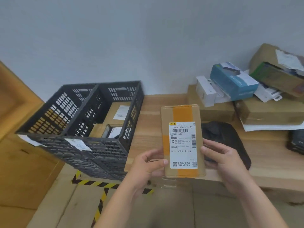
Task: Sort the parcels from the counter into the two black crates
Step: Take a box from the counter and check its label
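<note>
Flat cardboard parcel (182, 142) was held upright in the air over the near edge of the worktop (148, 125), its white label facing the camera. Left hand (148, 165): fingers (153, 153) curled, pinching the parcel's lower left edge. Right hand (225, 163): fingers (213, 144) pinching the lower right edge. Left crate (54, 112) and right crate (115, 99) stood touching, left of the worktop; the right crate held labelled cardboard parcels. Black bag (230, 139) lay behind the held parcel. Pile of boxes (238, 83) far right.
</note>
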